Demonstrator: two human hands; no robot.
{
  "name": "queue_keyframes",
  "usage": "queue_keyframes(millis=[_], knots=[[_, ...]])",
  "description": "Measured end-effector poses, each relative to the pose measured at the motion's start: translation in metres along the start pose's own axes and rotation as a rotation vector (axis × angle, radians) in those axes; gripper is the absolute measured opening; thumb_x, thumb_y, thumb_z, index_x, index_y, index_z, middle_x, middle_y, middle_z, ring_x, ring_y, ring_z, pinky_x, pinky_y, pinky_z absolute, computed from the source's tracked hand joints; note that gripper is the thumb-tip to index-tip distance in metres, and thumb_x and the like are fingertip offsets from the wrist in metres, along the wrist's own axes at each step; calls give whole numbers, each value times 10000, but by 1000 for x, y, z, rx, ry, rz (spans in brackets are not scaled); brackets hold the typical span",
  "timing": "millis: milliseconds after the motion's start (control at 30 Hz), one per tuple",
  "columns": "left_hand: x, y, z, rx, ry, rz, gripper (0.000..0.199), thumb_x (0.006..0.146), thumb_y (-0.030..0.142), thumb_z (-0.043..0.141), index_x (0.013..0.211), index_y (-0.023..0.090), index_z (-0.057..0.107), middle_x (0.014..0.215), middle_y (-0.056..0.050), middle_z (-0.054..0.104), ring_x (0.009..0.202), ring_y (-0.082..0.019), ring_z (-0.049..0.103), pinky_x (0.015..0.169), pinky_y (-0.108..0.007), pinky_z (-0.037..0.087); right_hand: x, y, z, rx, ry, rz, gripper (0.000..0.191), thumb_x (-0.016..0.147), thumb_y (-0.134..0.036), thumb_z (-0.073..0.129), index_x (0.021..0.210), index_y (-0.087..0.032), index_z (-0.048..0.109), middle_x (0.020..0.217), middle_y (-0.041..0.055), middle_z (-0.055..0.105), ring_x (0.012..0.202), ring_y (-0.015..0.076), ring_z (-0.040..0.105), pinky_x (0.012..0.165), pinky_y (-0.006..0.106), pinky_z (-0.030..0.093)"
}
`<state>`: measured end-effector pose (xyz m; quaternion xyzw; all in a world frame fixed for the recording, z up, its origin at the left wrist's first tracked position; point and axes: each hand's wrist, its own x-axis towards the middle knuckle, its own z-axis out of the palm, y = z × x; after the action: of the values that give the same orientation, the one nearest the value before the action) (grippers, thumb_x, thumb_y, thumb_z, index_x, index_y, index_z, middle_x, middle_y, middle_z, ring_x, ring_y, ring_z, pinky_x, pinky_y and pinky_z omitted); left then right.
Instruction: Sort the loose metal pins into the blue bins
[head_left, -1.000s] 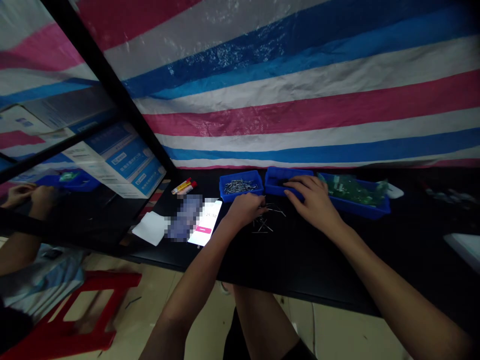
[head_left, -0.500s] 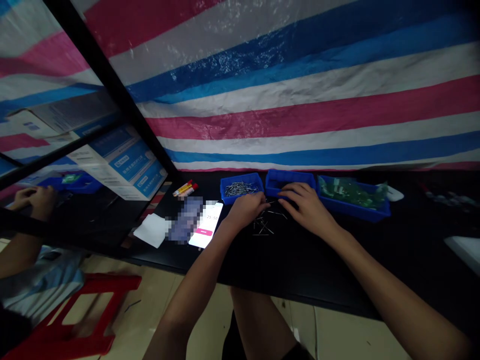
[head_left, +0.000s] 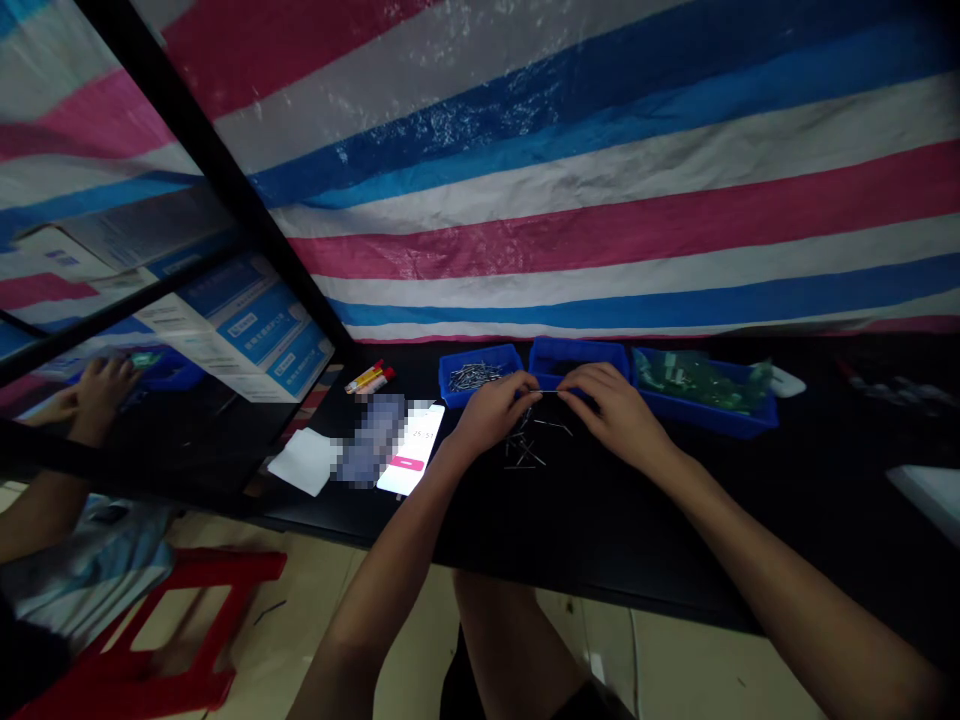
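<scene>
1. Tarpaulin in pink, white and blue bands hangs behind the bench, with a black metal upright running diagonally across the left of the view.
2. A mirror at the left reflects the hands and a carton with blue panels; its print is too small and reversed to read.
3. The black workbench carries everything else; below it are a tiled floor, the person's legs and a red plastic stool.
4. Three blue plastic bins stand in a row at the back: the left bin holds metal pins, the middle bin shows no clear contents, and the right bin holds green circuit boards.
5. A phone lies lit beside a blurred patch, showing a pink button and digits that look like 25:5-, the last unclear. A white sheet lies nearby.
6. Since the last view, the left hand and right hand have closed in towards each other.
7. Their fingertips now pinch a thin metal pin from either end, level and just in front of the middle bin, above loose pins. Exactly which fingers grip it cannot be told.
</scene>
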<state>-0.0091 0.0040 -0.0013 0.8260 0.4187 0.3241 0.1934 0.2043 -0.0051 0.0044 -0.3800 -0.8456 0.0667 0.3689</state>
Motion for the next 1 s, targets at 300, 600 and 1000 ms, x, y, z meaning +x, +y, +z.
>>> queue_keyframes(millis=[300,600,1000], knots=[[3,3,-1,-60,67,-6,108,914,287,617,952,190,644,861,-8,684,742,-117,615,706,-233,482,0,0,-2,1,58,7,162,943,-265,489,959,-241,648,955,84,680,996,279,585,891,469,479],[2,-1,-5,78,189,-71,185,981,315,488,990,184,618,949,-35,677,819,-144,616,784,-269,477,-1,-2,-3,-29,77,64,188,945,-319,505,1066,-231,620,1028,97,674,1034,292,584,912,471,483],[-2,-5,-18,453,557,-354,209,949,385,517,1003,204,608,1075,-101,589,996,-253,592,839,-359,485,-8,7,3,-219,-502,240,264,879,-430,617,719,-223,585,747,18,673,647,176,615,522,282,330]])
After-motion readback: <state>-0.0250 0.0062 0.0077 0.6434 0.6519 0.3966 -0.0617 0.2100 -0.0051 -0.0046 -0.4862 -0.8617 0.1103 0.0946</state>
